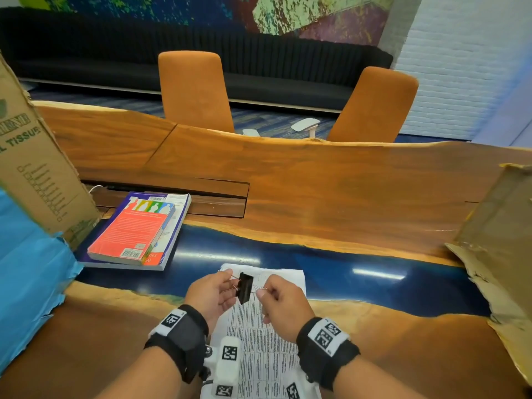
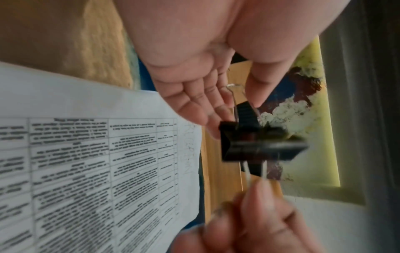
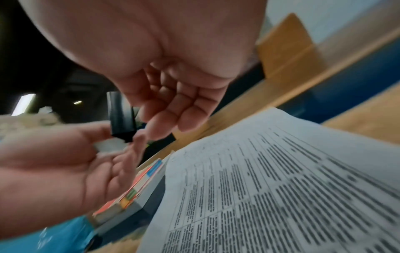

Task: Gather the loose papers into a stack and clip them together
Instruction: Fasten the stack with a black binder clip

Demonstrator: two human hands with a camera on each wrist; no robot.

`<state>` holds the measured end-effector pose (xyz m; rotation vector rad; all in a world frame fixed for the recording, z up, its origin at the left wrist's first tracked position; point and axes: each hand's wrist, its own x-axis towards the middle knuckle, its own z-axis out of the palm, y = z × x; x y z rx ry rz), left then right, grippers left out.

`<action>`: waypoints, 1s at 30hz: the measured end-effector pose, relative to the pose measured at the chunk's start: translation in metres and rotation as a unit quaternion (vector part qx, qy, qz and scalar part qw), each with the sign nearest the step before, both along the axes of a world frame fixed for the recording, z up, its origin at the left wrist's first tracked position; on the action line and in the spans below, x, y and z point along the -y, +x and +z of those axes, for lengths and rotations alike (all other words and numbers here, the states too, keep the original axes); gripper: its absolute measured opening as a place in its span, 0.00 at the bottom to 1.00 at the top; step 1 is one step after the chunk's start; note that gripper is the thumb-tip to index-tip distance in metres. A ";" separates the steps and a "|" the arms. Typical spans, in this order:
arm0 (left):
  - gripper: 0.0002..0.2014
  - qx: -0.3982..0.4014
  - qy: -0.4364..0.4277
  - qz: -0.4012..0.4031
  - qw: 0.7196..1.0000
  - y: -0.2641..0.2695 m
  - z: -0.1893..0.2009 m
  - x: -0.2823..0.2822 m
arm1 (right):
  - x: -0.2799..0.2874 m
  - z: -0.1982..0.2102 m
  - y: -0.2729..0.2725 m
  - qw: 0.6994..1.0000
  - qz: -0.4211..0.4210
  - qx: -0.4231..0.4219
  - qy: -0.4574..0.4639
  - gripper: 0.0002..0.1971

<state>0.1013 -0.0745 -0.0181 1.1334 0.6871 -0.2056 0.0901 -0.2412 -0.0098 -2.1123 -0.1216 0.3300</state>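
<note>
A person stands at a long wooden bench point(image 1: 316, 182) with a glossy blue strip along it. Both hands are raised just above a stack of printed papers point(image 1: 267, 347) that lies on the bench in front of them, its far edge over the blue strip.

Between the hands is a black binder clip point(image 1: 244, 287), held in the air and not touching the papers. The left hand point(image 1: 211, 292) pinches one wire handle between thumb and fingers point(image 2: 220, 102). The right hand point(image 1: 283, 300) pinches the other handle, its remaining fingers curled in. The clip's jaws look shut, though blur makes this hard to confirm.

To the left lie two books point(image 1: 138, 228), one on the other, beside a cardboard box point(image 1: 37, 165). Another piece of cardboard point(image 1: 498, 234) stands at the right. Two orange chairs point(image 1: 193, 90) sit beyond the bench.

The papers look gathered already, so the clipping step seems in hand. Next, the handles likely need squeezing together to open the jaws, which must then slide over an edge of the stack while the sheets stay aligned.
</note>
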 end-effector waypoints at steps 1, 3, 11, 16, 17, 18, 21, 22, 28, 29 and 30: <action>0.05 0.008 0.013 -0.003 1.000 0.000 -0.002 -0.001 | 0.004 -0.004 0.004 0.999 -0.020 -0.036 0.023 0.14; 0.05 0.024 0.066 -0.026 0.997 -0.001 -0.004 -0.001 | 0.011 -0.011 0.008 0.993 -0.050 -0.096 0.038 0.14; 0.09 -0.006 0.335 -0.194 0.922 -0.005 -0.020 0.020 | 0.008 -0.023 0.021 0.974 -0.075 -0.014 -0.212 0.12; 0.17 -0.031 0.286 -0.228 0.930 0.004 -0.021 0.033 | -0.008 -0.020 0.025 0.968 -0.014 0.007 -0.249 0.09; 0.16 -0.055 0.240 -0.212 0.946 0.006 -0.020 0.032 | -0.008 -0.021 0.027 0.970 -0.002 0.010 -0.245 0.08; 0.16 -0.075 0.202 -0.202 0.955 0.009 -0.019 0.031 | -0.007 -0.022 0.028 0.971 0.015 0.014 -0.238 0.08; 0.16 -0.114 0.168 -0.227 0.952 0.013 -0.022 0.029 | -0.005 -0.026 0.031 0.970 0.067 0.022 -0.232 0.12; 0.15 -0.123 0.161 -0.229 0.952 0.015 -0.024 0.029 | -0.005 -0.028 0.033 0.970 0.079 0.017 -0.231 0.13; 0.09 -0.160 0.082 -0.171 0.969 0.023 -0.043 0.030 | -0.005 -0.040 0.037 0.984 0.101 -0.077 -0.128 0.27; 0.09 -0.167 0.074 -0.183 0.966 0.024 -0.043 0.031 | -0.006 -0.042 0.038 0.984 0.095 -0.074 -0.133 0.28; 0.10 -0.175 0.077 -0.207 0.960 0.024 -0.040 0.032 | -0.006 -0.045 0.040 0.982 0.090 -0.066 -0.150 0.27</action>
